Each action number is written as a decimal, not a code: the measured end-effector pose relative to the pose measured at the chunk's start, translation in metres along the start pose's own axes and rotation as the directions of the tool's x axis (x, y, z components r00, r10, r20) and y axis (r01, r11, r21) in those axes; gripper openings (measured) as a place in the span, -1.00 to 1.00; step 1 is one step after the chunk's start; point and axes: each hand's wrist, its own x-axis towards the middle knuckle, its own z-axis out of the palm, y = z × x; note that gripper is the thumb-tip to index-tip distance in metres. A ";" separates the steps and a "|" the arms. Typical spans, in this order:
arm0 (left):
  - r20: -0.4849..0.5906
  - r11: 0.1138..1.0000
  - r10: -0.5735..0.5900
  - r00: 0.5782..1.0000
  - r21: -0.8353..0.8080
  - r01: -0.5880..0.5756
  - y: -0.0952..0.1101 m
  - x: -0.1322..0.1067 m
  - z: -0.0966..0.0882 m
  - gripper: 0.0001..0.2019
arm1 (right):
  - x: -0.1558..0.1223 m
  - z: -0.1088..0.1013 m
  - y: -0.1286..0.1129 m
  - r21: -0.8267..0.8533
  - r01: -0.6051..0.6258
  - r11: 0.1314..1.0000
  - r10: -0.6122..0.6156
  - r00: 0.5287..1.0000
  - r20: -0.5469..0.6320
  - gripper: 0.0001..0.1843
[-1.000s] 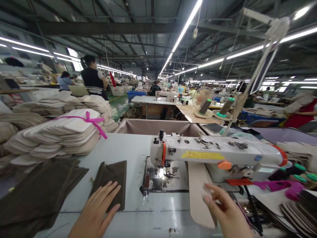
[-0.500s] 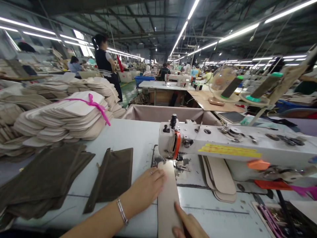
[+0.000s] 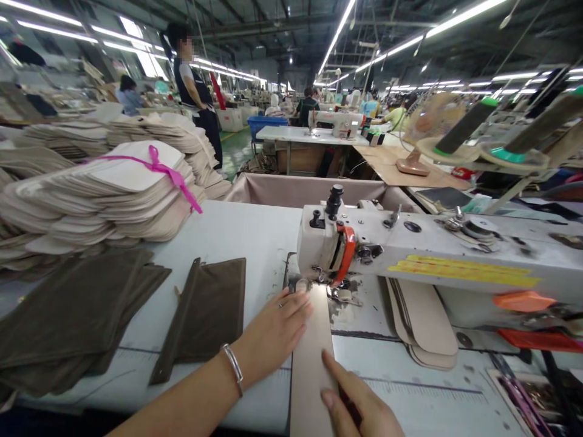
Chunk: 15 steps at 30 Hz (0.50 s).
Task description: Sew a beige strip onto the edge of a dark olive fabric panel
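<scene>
Beige strip: it's the long flat piece (image 3: 314, 364) lying right under both hands, far end up at the needle area of the sewing machine (image 3: 410, 243); can't tell if the presser foot is actually down on it.

Left hand: flat-ish, palm down (image 3: 282, 325), fingers laid close together with the tips on the strip's left side, up near the needle. Shiny bracelet (image 3: 233, 370) on the wrist, btw.

Right hand: nearer the wearer (image 3: 359, 400), index finger stretched out and thumb apart from it, both at the strip's right side. Can't tell if the other fingers pinch the edge, they're tucked out of sight.

Dark pieces: one flat brown panel (image 3: 212, 309) just left of the left hand, with a bigger brown pile (image 3: 73, 315) farther left.

Tied stack: loads of pale panels (image 3: 104, 194) beyond the left hand, off to its left, with a bright pink tie (image 3: 170, 173) round them.

Spare panels: small rounded beige stack (image 3: 428, 321) beyond the right hand and to its right, partly under the machine arm.

Work surface: pale blue-grey top (image 3: 248, 233) under all this, ruler marks (image 3: 428, 388) right of the right hand.

Background: someone standing (image 3: 194, 91) way past the left hand.
</scene>
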 end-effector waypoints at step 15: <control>-0.054 1.000 0.005 0.999 -0.001 -0.005 -0.002 0.002 0.001 -0.58 | 0.010 -0.012 -0.008 0.127 -0.081 0.989 0.069 0.993 0.095 -0.38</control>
